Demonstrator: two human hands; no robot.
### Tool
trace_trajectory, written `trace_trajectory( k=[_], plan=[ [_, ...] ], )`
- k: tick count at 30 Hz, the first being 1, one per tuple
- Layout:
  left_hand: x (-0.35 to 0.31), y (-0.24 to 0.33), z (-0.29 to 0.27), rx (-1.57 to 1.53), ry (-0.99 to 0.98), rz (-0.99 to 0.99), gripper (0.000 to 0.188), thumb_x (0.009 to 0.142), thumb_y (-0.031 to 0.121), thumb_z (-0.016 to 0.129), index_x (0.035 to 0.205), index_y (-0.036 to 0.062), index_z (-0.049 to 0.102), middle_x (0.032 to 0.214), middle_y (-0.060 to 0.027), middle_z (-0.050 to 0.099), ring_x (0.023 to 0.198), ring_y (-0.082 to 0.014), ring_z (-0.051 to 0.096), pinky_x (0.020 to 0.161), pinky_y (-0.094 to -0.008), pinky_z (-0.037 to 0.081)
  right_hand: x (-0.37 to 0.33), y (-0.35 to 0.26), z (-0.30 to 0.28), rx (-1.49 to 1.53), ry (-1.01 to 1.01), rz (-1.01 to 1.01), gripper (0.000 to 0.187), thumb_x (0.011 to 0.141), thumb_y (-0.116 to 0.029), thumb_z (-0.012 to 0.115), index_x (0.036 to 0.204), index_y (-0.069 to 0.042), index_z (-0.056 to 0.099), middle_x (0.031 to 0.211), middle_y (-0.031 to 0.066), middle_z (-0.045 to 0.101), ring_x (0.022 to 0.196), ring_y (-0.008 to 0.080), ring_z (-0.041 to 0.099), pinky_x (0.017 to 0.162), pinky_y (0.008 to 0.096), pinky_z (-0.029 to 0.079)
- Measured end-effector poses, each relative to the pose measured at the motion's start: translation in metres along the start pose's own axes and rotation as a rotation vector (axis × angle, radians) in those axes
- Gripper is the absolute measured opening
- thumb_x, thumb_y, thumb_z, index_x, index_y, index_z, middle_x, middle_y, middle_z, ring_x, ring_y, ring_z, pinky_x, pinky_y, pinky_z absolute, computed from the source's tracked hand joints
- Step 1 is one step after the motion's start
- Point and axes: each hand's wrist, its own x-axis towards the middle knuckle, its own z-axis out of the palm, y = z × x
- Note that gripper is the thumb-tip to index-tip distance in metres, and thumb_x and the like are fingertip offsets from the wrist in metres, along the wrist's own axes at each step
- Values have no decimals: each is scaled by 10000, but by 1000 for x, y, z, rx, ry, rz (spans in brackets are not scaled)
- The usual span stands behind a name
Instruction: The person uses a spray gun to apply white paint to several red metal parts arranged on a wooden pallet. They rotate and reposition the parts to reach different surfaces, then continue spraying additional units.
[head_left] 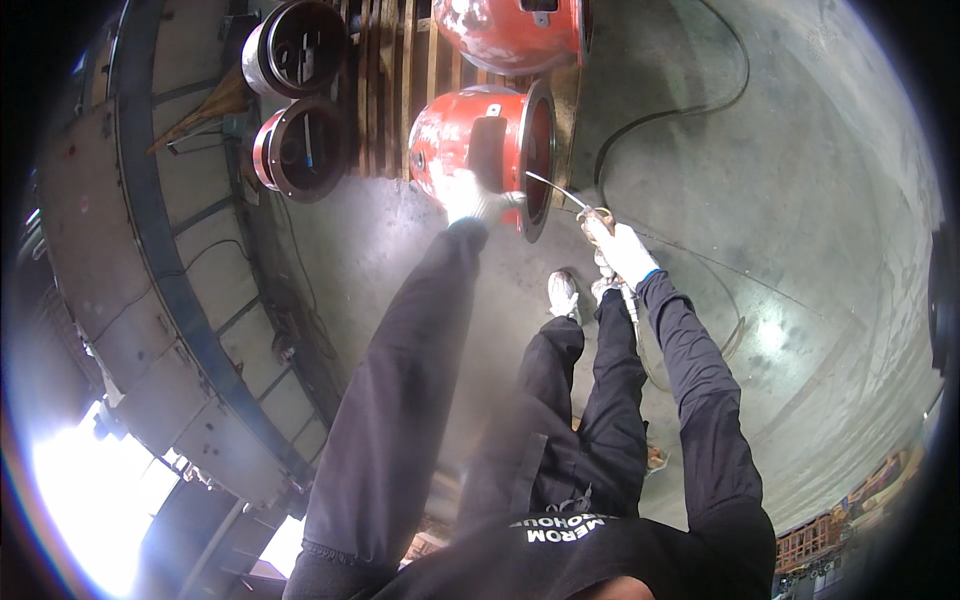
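A red cylindrical metal housing point(452, 138) with a wide flanged rim point(538, 150) lies on its side, its open end facing right. My left hand point(478, 200), in a white glove, rests against its near side close to the flange, fingers stretched out; glare washes out part of it. In my right hand point(625, 255), also gloved, is an air blow gun point(597, 217). Its long thin nozzle points up and left, and the tip is at the flange opening. A hose point(630, 303) runs down from the gun.
Another red housing point(505, 35) lies just beyond, by the wooden pallet slats point(385, 90). Two dark-mouthed cylinders point(308, 150) stand to the left. A black hose point(640, 122) curves across the concrete floor point(800, 200). Large metal panels point(130, 320) line the left.
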Motion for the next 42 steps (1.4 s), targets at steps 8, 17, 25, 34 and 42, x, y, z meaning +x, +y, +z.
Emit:
trace_trajectory(
  k=[8, 17, 25, 34, 42],
  plan=[
    [-5, 5, -6, -47, -47, 24, 1443, 658, 722, 875, 1620, -120, 204, 1666, -361, 261, 1590, -492, 163, 1312, -537, 165, 7, 7, -5, 87, -73, 20, 410, 1058, -506, 616, 893, -131, 614, 644, -57, 489, 502, 68, 434, 460, 277, 333],
    [-3, 0, -1, 31, 53, -8, 1375, 650, 700, 888, 1571, -126, 289, 1608, -348, 333, 1534, -471, 243, 1274, -526, 215, 15, 11, -9, 8, -40, -25, 559, 1016, -617, 624, 846, -87, 576, 597, -17, 524, 442, 105, 510, 409, 304, 469],
    [6, -10, 15, 128, 249, 73, 1213, 638, 613, 933, 1470, -123, 445, 1461, -311, 501, 1391, -410, 432, 1174, -490, 355, 19, 5, -12, -40, 18, -69, 579, 1032, -574, 626, 845, -26, 631, 587, 33, 572, 435, 138, 568, 399, 313, 475],
    [-2, -5, 6, 25, 103, 105, 1253, 624, 654, 910, 1461, -149, 436, 1470, -341, 467, 1402, -435, 386, 1184, -501, 302, 24, -4, -7, -1, 7, -56, 429, 1056, -508, 616, 920, -103, 576, 620, -18, 501, 463, 113, 486, 431, 328, 443],
    [-11, 5, -7, -91, 102, 152, 1211, 636, 610, 929, 1465, -137, 460, 1453, -322, 512, 1379, -411, 455, 1166, -470, 364, 33, -14, -20, -111, 2, -77, 512, 1037, -463, 651, 1026, 48, 671, 646, 80, 622, 493, 176, 627, 444, 350, 521]
  ],
)
